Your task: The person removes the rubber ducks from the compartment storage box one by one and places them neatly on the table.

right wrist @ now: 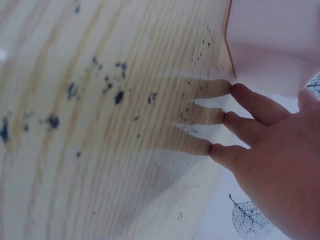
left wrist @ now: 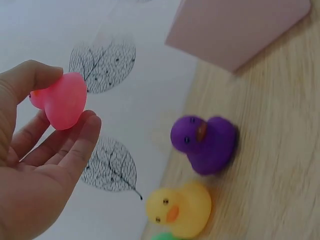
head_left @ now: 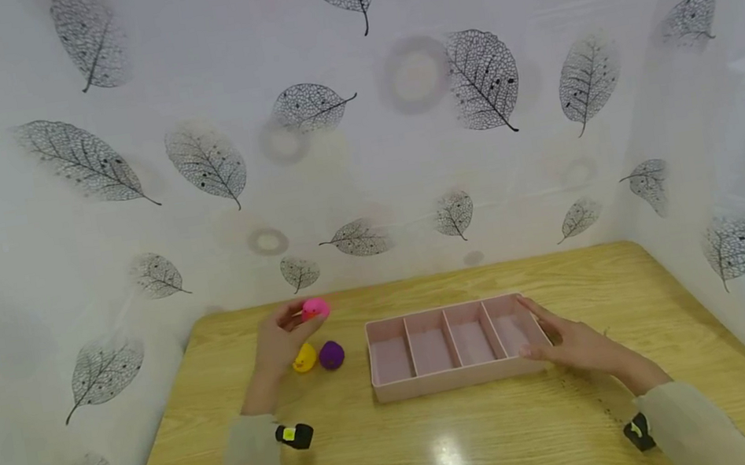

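Observation:
My left hand [head_left: 279, 346] pinches a pink rubber duck [head_left: 315, 310] between thumb and fingers, lifted above the table's far left part. In the left wrist view the pink duck [left wrist: 65, 101] shows its rounded body. Below that hand a yellow rubber duck [head_left: 304, 358] and a purple rubber duck [head_left: 331, 356] sit side by side on the table. A pink tray [head_left: 464, 375] with a row of several compartments lies to their right. My right hand [head_left: 577, 344] holds its right end, thumb at the front and a finger at the back corner. Other fingertips [right wrist: 216, 150] rest on the table.
A sliver of something green [left wrist: 167, 236] shows beside the yellow duck in the left wrist view. The wooden table [head_left: 376, 462] ends at a white, leaf-patterned covering [head_left: 363, 162] at the back and sides. Dark specks mark the wood near my right hand.

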`<move>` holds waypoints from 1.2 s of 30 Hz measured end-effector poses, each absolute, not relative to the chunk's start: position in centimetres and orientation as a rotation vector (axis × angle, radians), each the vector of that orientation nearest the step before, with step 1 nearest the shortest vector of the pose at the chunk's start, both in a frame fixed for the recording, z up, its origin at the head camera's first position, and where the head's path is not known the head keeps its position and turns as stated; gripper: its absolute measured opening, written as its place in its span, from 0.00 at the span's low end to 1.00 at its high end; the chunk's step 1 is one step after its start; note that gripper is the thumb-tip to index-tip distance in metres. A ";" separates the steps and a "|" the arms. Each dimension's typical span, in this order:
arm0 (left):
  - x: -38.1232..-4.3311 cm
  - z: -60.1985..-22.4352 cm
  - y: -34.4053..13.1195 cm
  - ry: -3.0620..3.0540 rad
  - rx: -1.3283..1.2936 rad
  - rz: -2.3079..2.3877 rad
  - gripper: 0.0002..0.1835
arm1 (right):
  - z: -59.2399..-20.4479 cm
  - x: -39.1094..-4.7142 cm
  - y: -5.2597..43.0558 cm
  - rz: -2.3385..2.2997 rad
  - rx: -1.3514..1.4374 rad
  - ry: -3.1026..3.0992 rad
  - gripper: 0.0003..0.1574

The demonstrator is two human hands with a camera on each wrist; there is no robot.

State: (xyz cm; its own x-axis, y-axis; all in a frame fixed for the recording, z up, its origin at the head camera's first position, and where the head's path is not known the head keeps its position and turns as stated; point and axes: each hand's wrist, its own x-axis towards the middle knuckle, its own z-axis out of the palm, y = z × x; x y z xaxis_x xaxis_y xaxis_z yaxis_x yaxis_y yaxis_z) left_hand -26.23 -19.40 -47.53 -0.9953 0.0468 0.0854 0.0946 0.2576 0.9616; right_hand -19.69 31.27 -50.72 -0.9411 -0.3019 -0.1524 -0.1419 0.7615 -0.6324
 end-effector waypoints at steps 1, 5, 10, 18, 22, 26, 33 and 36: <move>-26.2 -47.6 -19.8 -2.462 -0.129 -1.882 0.27 | -50.7 -19.7 31.3 -0.945 -0.345 2.713 0.61; -26.0 -47.9 -21.4 -2.480 -0.093 -1.822 0.28 | -50.7 -19.7 31.3 -0.952 -0.344 2.714 0.61; -25.6 -48.1 -23.2 -2.515 -0.020 -1.760 0.31 | -50.6 -19.7 31.3 -0.952 -0.355 2.720 0.61; -24.9 -48.2 -25.3 -2.554 0.046 -1.653 0.33 | -50.6 -19.6 31.2 -0.944 -0.358 2.722 0.61; -24.8 -48.4 -26.2 -2.552 0.072 -1.597 0.30 | -50.7 -19.6 31.3 -0.947 -0.354 2.713 0.61; -24.8 -48.7 -27.1 -2.546 0.079 -1.548 0.29 | -50.8 -19.6 31.4 -0.950 -0.356 2.709 0.61; -24.7 -49.6 -28.5 -2.546 0.125 -1.540 0.29 | -50.8 -19.6 31.3 -0.951 -0.348 2.710 0.61; -24.7 -49.9 -29.0 -2.560 0.151 -1.545 0.29 | -50.8 -19.6 31.3 -0.946 -0.346 2.711 0.61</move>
State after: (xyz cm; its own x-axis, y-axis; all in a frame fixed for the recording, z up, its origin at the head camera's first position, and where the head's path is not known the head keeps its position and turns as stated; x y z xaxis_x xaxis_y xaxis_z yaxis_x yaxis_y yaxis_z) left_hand -24.68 -29.03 -49.88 -0.9840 -0.1619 0.0741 -0.0098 0.4649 0.8853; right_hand -19.64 31.27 -50.80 -0.9409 -0.3014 -0.1547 -0.1397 0.7613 -0.6332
